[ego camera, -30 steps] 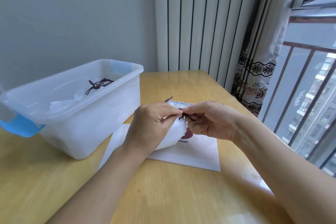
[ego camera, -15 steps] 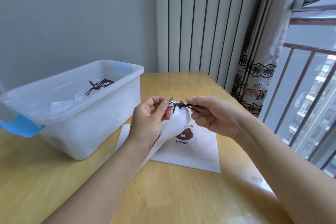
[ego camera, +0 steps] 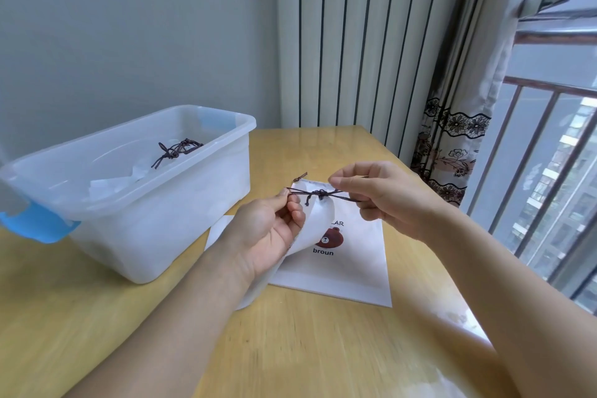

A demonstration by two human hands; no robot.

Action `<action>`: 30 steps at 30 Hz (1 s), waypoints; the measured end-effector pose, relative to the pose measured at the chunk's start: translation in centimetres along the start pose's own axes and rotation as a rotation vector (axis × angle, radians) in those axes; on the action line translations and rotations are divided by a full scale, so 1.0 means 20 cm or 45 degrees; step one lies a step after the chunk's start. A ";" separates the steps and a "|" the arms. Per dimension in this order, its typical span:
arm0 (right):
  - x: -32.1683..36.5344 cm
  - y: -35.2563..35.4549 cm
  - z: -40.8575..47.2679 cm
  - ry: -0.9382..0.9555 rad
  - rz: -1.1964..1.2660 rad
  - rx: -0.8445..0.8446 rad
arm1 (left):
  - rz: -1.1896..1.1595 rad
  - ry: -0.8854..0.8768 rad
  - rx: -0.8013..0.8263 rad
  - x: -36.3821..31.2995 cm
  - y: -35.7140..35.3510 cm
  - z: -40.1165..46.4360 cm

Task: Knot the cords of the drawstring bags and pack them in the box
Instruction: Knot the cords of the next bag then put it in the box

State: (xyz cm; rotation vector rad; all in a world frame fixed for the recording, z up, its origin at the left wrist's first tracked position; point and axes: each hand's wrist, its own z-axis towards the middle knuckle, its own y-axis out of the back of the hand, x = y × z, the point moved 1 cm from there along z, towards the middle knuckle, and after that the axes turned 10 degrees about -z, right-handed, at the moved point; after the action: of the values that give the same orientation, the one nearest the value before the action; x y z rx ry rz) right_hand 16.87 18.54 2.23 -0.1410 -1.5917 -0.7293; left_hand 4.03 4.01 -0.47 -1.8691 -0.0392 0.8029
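The dark cord is being held taut above the table, its long axis running left to right, a knot at its middle. One end is being pinched by the left hand, the other by the right hand. The white bag is hanging from the knot, over a second bag lying flat. Against half a second earlier, the hands are being drawn further apart. Knotted bags are lying in the box, left.
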 end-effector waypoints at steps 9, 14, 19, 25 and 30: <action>-0.03 -0.03 0.02 -0.047 0.228 -0.083 | 0.043 -0.232 -0.035 0.02 -0.02 0.01; -0.07 -0.16 -0.01 0.087 -0.553 -0.013 | 0.605 -0.276 0.232 0.00 -0.01 -0.06; 0.04 -0.14 -0.01 0.111 -0.122 -0.241 | 0.947 -0.833 0.206 -0.12 -0.10 -0.16; 0.53 0.01 0.00 0.190 0.554 -0.214 | 1.647 -1.523 -0.088 -0.44 -0.33 -0.39; 0.91 -0.15 0.22 0.191 0.668 -0.160 | 1.291 -1.025 -0.198 -0.90 -0.32 -0.44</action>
State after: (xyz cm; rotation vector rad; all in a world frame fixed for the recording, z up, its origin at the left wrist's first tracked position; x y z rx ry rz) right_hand 8.30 12.58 18.20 -0.5605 -1.2856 -0.4153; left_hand -3.03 -6.98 16.00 -1.5157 0.3768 2.2579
